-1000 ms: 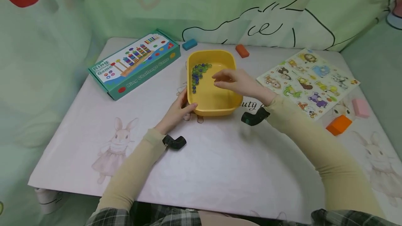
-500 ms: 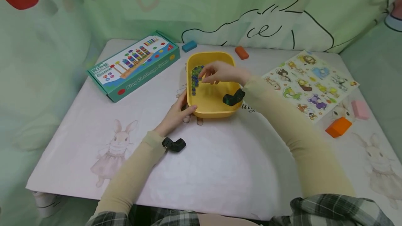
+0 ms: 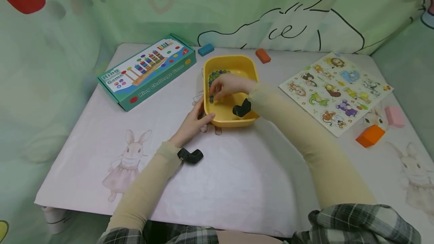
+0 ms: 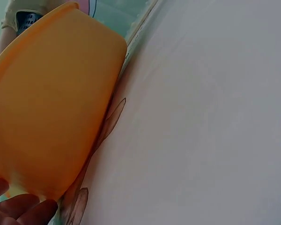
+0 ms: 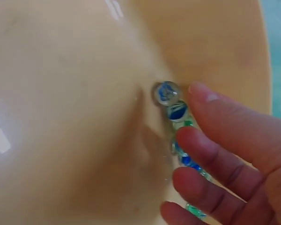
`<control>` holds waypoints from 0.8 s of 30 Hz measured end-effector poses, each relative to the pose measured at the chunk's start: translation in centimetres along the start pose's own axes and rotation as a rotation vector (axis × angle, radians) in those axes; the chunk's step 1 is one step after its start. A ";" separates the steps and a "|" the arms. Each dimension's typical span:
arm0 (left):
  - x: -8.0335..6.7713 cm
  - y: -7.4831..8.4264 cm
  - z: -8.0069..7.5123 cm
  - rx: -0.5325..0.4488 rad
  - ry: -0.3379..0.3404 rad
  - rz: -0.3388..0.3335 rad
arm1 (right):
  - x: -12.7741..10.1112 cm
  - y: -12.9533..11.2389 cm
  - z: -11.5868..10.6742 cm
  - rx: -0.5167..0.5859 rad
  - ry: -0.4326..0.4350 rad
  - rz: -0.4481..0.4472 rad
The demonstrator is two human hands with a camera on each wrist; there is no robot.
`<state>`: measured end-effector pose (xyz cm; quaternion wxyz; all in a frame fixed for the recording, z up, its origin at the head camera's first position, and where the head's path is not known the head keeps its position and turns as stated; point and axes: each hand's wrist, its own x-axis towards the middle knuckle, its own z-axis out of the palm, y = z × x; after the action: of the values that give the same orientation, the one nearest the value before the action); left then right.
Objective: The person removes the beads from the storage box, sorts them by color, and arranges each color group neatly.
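Observation:
A yellow plastic tub (image 3: pixel 234 123) stands on the table, with a cluster of green and blue glass marbles (image 3: pixel 216 74) along its left side. My left hand (image 3: pixel 190 126) grips the tub's near left corner, thumb at the rim. Its fingertips show against the tub's outer wall (image 4: pixel 56 93) in the left wrist view. My right hand (image 3: pixel 230 86) is inside the tub, over the marbles. The right wrist view shows its thumb and loosely bent fingers apart, right beside a row of marbles (image 5: pixel 178 111), and partly covering them. No marble shows between the fingertips.
A green ring game box (image 3: pixel 147 70) lies at the back left. Behind the tub are a blue block (image 3: pixel 205 49) and a red-orange block (image 3: pixel 263 55). An animal puzzle board (image 3: pixel 333 91), an orange block (image 3: pixel 370 136) and a pink block (image 3: pixel 395 116) lie on the right.
My right hand has moved left and down across the tub, from its right side to the marbles at the left. My left hand keeps its grip on the tub.

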<state>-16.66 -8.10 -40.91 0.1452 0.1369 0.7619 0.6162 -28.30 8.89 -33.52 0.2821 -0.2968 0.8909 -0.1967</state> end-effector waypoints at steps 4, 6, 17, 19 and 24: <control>0.0 0.0 -0.1 0.008 -0.002 -0.019 | 0.2 -0.1 0.5 -0.009 0.003 -0.001; -0.1 0.3 -0.1 0.003 -0.007 -0.027 | 0.3 -0.1 0.8 -0.014 0.011 -0.003; -1.2 2.9 0.3 0.009 -0.031 -0.024 | 0.3 0.2 1.7 -0.063 0.048 0.016; -1.2 2.8 0.2 0.005 -0.028 -0.031 | 0.2 0.0 1.5 -0.066 0.047 0.006; -0.6 1.1 0.0 -0.021 -0.017 -0.045 | -0.7 -0.7 0.6 -0.074 0.082 -0.056</control>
<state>-16.10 -8.09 -39.79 0.1668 0.1235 0.7571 0.6194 -27.17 8.71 -33.33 0.2289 -0.3234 0.8997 -0.1834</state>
